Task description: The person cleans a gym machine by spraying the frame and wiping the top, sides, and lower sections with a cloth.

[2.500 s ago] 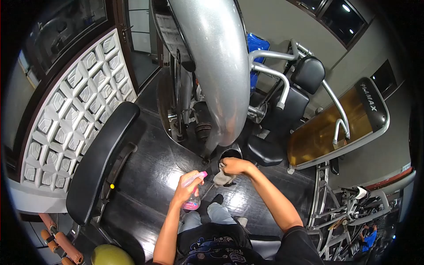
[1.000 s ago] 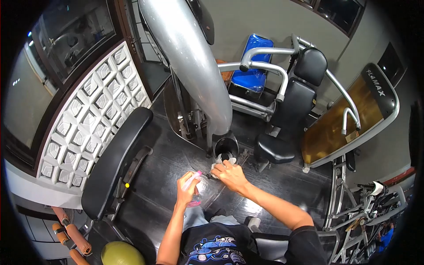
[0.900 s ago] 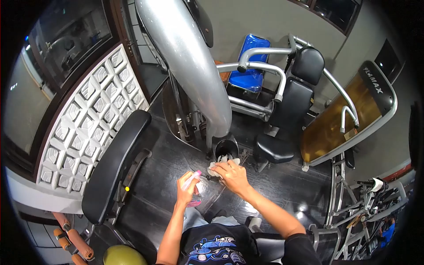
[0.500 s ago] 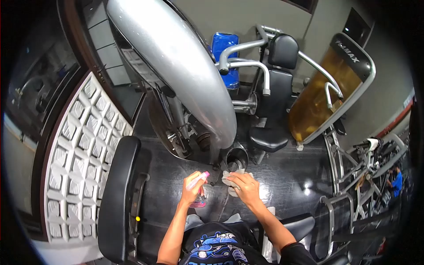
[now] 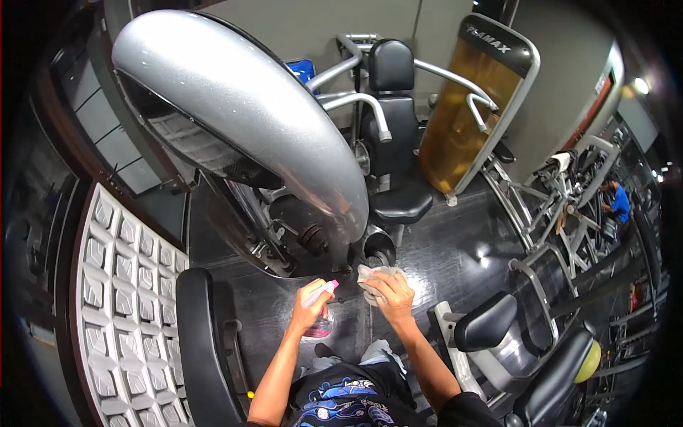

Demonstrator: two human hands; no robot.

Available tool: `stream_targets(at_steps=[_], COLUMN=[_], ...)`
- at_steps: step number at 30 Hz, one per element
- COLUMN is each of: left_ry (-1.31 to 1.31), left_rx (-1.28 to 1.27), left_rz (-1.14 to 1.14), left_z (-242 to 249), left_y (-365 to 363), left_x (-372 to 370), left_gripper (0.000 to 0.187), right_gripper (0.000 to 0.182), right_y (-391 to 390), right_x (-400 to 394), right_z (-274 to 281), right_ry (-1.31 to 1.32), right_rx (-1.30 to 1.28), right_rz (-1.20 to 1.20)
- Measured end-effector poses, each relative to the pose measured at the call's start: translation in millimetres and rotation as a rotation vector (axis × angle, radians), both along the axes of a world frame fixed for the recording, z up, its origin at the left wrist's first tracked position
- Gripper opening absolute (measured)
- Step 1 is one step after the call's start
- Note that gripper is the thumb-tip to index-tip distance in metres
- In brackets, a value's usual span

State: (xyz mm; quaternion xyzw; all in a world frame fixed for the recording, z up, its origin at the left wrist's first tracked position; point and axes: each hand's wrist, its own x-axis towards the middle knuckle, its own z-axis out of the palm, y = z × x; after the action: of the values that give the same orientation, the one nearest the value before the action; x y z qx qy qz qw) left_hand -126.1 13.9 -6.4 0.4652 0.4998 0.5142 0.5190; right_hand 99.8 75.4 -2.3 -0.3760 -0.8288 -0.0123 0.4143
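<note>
Head view, gym floor, 1 person seen from above.

Item 1: left hand, fingers being wrapped tight round a spray bottle; clear body w/ pink liquid, pink-and-white trigger head. Bottle is being held upright just above the dark floor, nozzle being aimed toward the cloth, prob. so spray lands on it.

Item 2: right hand, being pressed palm-down on a grey cloth, fingers bent over it. Cloth is being bunched against the lower end of the silver machine shroud, beside a round black opening; grip looks suited to wiping that curved base.

Item 3: black padded seat unit w/ grey tube handles, standing behind the shroud.

Item 4: amber weight-stack guard, top label being read only in part, "...AMAX"; first letter unclear.

Item 5: black pads at left and at right, flanking the person.

Item 6: white relief wall panel, far left.

Item 7: another person in blue top, well apart, among the far machines.
</note>
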Motion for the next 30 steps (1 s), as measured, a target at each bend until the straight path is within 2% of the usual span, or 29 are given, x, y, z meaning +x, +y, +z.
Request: stream_targets(at_steps=[6, 8, 10, 17, 20, 26, 29, 30], left_ry=[-0.025, -0.062, -0.067, -0.128, -0.151, -0.197, -0.221, -0.223], left_rx=[0.012, -0.004, -0.003, -0.019, -0.010, 0.001, -0.008, -0.010], left_rz=[-0.069, -0.069, -0.092, -0.115, -0.116, -0.123, -0.101, -0.096], left_z=[4, 2, 0, 2, 1, -4, -2, -3], left_y=[6, 6, 6, 11, 14, 16, 13, 11], left_x=[-4, -5, -9, -15, -18, -20, -20, -20], left_gripper=[0.025, 0.024, 0.024, 0.023, 0.023, 0.023, 0.019, 0.019], right_gripper=[0.046, 0.047, 0.047, 0.041, 0.040, 0.035, 0.024, 0.024], right_y=[-2, -7, -11, 7, 6, -4, 2, 4], right_x=[-20, -20, -24, -43, -43, -39, -47, -47], right_z=[-17, -31, -25, 19, 19, 13, 13, 14], right_ry=[0.027, -0.084, -0.112, 0.050, 0.047, -0.215, -0.547, -0.550], right_rx=[-0.037, -0.075, -0.092, -0.091, -0.112, -0.207, -0.301, -0.302], right_rz=[-0.086, -0.123, -0.143, -0.118, -0.122, -0.142, -0.015, -0.010])
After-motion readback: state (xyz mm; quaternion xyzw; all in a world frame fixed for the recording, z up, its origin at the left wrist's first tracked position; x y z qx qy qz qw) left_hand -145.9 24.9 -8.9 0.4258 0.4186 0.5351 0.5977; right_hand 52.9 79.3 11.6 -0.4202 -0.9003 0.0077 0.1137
